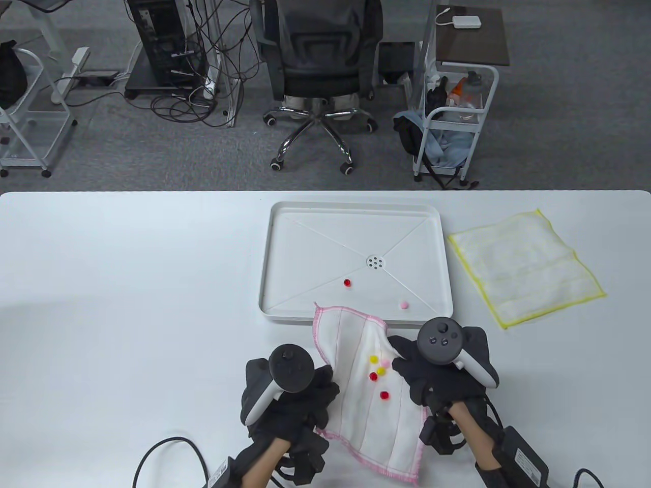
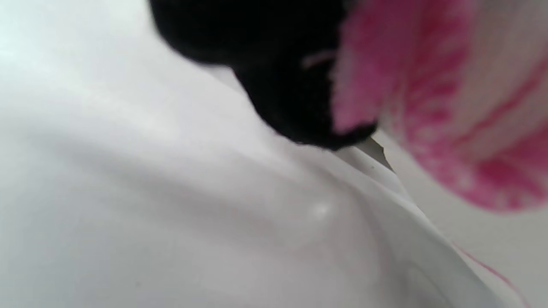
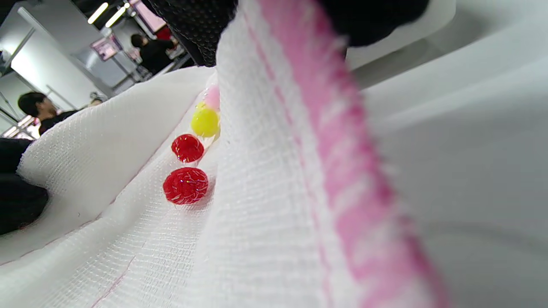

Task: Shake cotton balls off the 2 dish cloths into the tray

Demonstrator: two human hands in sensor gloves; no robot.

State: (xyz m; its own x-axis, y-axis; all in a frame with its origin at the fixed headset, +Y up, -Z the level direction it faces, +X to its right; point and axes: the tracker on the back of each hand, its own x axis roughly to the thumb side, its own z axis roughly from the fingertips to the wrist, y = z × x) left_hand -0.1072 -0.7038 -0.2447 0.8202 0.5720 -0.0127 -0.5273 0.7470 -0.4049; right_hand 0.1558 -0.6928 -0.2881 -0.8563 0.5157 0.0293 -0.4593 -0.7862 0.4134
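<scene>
A white dish cloth with pink edging hangs between both hands just in front of the white tray. My left hand grips its left edge and my right hand grips its right edge. Several small cotton balls, red, yellow and pink, sit in the cloth's sagging middle; the right wrist view shows them in a row. A red ball and a pink ball lie in the tray. The second cloth, white with yellow edging, lies flat right of the tray.
The tray has a small drain at its centre. Beyond the table's far edge stand an office chair, a white cart and tangled cables. Glove cables trail off the table's near edge.
</scene>
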